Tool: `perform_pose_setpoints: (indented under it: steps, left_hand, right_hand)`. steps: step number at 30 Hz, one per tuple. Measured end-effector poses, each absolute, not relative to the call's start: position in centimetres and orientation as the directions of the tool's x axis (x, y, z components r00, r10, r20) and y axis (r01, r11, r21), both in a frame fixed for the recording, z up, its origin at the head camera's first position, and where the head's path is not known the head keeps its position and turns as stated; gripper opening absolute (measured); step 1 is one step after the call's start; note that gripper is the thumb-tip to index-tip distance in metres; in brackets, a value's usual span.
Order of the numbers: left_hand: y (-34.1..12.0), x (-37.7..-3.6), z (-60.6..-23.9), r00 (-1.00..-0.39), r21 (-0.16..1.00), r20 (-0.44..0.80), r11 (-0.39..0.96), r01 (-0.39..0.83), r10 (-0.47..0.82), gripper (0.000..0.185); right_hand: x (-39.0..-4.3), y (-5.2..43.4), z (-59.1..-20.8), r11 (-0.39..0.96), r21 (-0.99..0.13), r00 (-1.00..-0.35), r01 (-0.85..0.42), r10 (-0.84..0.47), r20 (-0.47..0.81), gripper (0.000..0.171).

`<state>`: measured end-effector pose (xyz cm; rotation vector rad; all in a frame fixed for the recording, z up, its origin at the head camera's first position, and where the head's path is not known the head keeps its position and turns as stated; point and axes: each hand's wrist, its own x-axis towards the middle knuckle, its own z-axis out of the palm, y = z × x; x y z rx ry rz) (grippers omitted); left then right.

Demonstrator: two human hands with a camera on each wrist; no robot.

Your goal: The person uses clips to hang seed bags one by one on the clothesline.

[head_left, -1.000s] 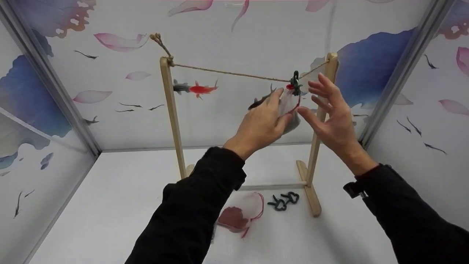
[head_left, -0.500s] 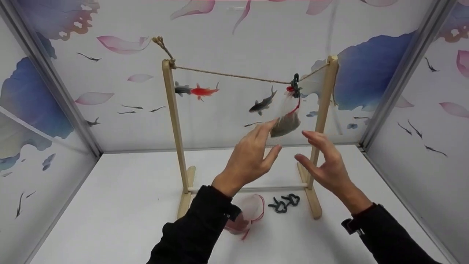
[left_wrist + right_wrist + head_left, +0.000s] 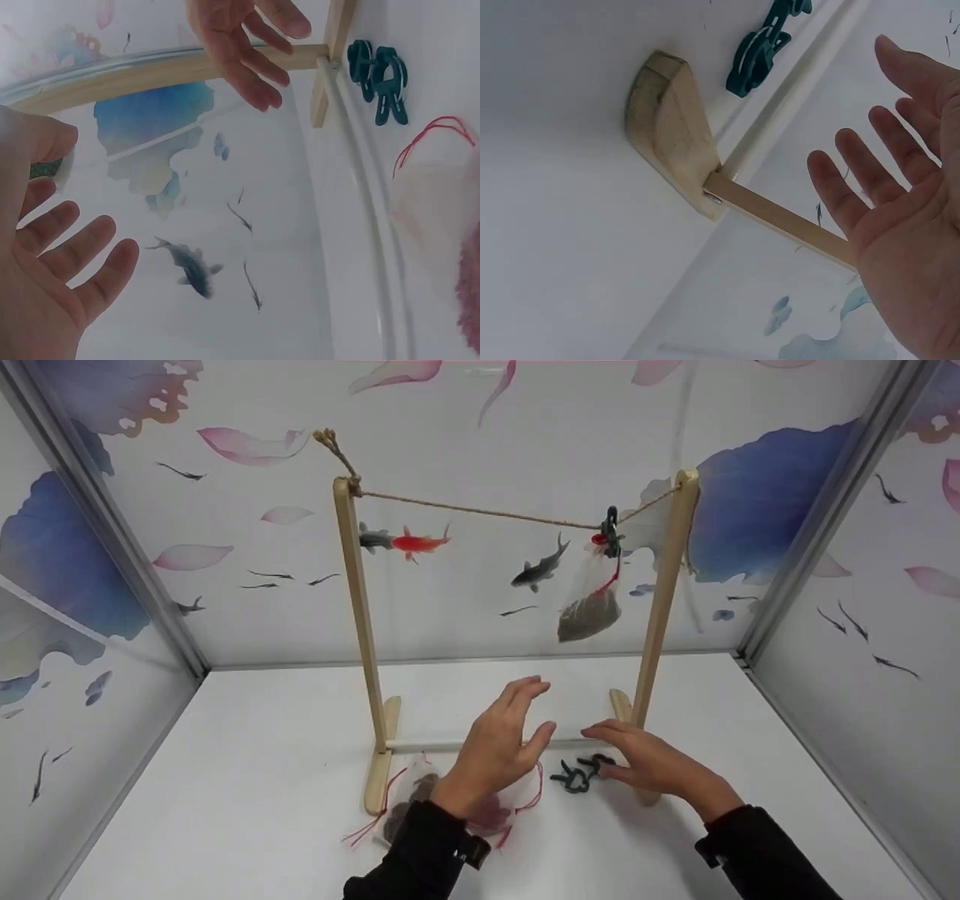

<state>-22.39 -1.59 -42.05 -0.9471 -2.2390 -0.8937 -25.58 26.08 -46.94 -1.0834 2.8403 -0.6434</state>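
Note:
A mesh drawstring bag with grey-brown filling (image 3: pixel 590 616) hangs from the rope (image 3: pixel 480 512), held by a dark green clip (image 3: pixel 611 534). Below it, my left hand (image 3: pixel 491 754) is in the air, fingers spread and holding nothing. My right hand (image 3: pixel 660 765) reaches over the table, its fingers and thumb apart and nothing between them in the right wrist view. Two more green clips (image 3: pixel 574 778) lie right by its thumb. Partly hidden behind my left hand and sleeve are a bag with reddish filling (image 3: pixel 491 816) and one with dark brown filling (image 3: pixel 396 819).
The rope runs between a left wooden post (image 3: pixel 360 615) and a right wooden post (image 3: pixel 666 592). A white rod (image 3: pixel 420 747) joins them low down, above the white table (image 3: pixel 247 780). Printed panels (image 3: pixel 450 607) enclose the back and sides.
Both hands have come away from the hanging bag and moved down toward the table. The bag now hangs free on the rope, and the dark brown bag has come into view.

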Motion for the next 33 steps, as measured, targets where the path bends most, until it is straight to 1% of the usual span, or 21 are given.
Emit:
perform_pose_setpoints:
  steps: [3,6,11,14,18,23,28,33]
  left_hand:
    - [-1.5,-22.0,-43.5,-0.638,0.388,0.644,0.538,0.748,0.422,0.046]
    - [-1.2,-21.5,-45.0,-0.648,0.391,0.609,0.538,0.747,0.457,0.044]
    - [-0.6,-20.7,-47.5,-0.640,0.369,0.565,0.535,0.760,0.520,0.040]
    - [-0.4,-20.4,-48.6,-0.663,0.399,0.529,0.534,0.745,0.530,0.039]
    - [-0.5,-20.5,-49.4,-0.699,0.446,0.488,0.539,0.714,0.522,0.038]
    - [-0.8,-20.7,-50.3,-0.702,0.455,0.505,0.535,0.711,0.503,0.035]
    - [-1.0,-20.8,-51.1,-0.713,0.464,0.515,0.544,0.699,0.476,0.033]
    - [-1.2,-20.6,-50.9,-0.737,0.494,0.489,0.548,0.675,0.467,0.035]
  right_hand:
    - [-25.6,25.9,-47.6,0.689,-0.387,-0.762,-0.613,-0.645,0.060,0.055]
    - [-25.4,25.7,-48.2,0.728,-0.381,-0.784,-0.570,-0.621,-0.015,0.053]
    - [-25.0,25.4,-49.0,0.812,-0.355,-0.843,-0.463,-0.527,-0.108,0.048]
    - [-25.0,25.2,-49.2,0.844,-0.357,-0.875,-0.402,-0.468,-0.121,0.042]
    - [-25.0,25.0,-49.3,0.858,-0.352,-0.895,-0.375,-0.434,-0.106,0.038]
    - [-25.2,25.0,-49.7,0.865,-0.335,-0.906,-0.374,-0.417,-0.065,0.040]
    - [-25.2,25.0,-50.1,0.862,-0.330,-0.910,-0.385,-0.415,-0.022,0.037]
    - [-24.4,24.9,-49.9,0.860,-0.344,-0.921,-0.376,-0.388,0.037,0.039]
